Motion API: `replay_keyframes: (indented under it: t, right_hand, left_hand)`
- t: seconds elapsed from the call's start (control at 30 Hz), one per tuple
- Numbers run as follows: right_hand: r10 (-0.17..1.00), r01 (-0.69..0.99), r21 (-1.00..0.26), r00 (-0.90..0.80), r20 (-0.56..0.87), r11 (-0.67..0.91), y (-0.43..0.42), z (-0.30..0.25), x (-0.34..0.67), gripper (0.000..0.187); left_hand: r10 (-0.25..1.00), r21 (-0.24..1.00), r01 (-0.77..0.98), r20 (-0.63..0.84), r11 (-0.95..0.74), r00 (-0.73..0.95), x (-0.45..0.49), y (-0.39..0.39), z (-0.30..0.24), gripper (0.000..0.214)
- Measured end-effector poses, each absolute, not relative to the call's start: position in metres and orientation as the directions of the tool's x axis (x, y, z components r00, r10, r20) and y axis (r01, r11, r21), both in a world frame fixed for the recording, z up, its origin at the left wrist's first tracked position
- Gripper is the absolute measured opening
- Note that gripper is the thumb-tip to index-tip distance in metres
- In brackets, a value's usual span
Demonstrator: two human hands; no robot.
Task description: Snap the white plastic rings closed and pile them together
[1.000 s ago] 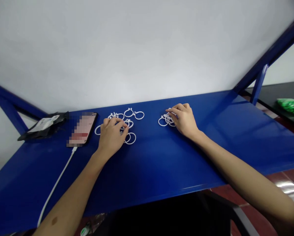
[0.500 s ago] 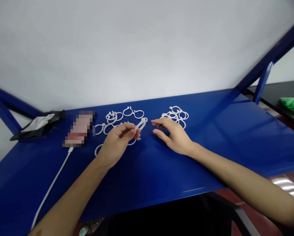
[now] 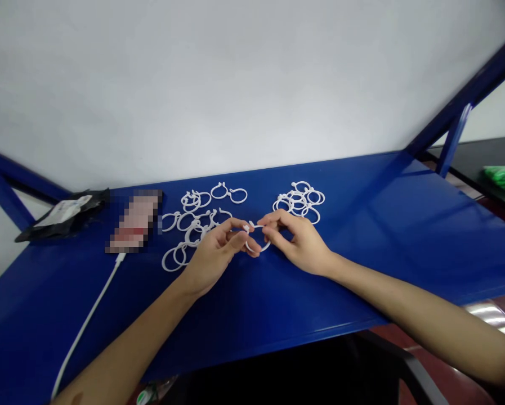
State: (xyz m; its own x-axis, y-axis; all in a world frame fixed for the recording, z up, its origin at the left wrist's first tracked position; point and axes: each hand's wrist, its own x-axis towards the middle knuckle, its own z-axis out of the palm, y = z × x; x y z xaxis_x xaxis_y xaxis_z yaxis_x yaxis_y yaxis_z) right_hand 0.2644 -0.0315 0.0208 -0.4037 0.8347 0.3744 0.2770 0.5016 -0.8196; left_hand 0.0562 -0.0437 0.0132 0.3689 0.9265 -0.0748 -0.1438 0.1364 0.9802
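Both hands meet over the middle of the blue table [image 3: 362,253] and pinch one white plastic ring [image 3: 258,244] between them. My left hand [image 3: 218,250] grips the ring's left side with thumb and fingers. My right hand [image 3: 296,242] pinches its right end. A loose spread of several white rings [image 3: 193,222] lies just behind my left hand. A tighter cluster of several white rings [image 3: 300,199] sits just beyond my right hand.
A phone [image 3: 136,220] lies left of the rings, its white cable [image 3: 87,326] running to the front edge. A black pouch [image 3: 62,216] sits at the far left. A blue frame post [image 3: 452,140] rises at right, with something green [image 3: 503,179] on a dark surface beyond.
My left hand lifted one ring out of the left pile and drew it toward the middle. My right hand left the right cluster and came over to take the ring's other end.
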Motion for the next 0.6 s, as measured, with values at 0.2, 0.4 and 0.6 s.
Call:
replay_keyframes:
  t: [0.2, 0.4, 0.6]
  right_hand:
    - [0.794, 0.279, -0.804, -0.501, 0.344, 0.524, -0.0369, 0.0227, 0.2660, 0.015]
    - [0.716, 0.268, -0.746, -0.589, 0.374, 0.610, -0.0389, 0.0232, 0.2693, 0.015]
    - [0.674, 0.279, -0.684, -0.611, 0.415, 0.674, -0.0371, 0.0204, 0.2677, 0.013]
  left_hand:
    - [0.968, 0.998, 0.050, -0.046, 0.034, 0.248, 0.0559, -0.0419, 0.0144, 0.032]
    - [0.973, 0.943, 0.289, 0.104, -0.162, 0.207, 0.0510, -0.0407, 0.0101, 0.030]
    - [0.934, 0.854, 0.404, 0.229, -0.328, 0.273, 0.0465, -0.0383, 0.0112, 0.033]
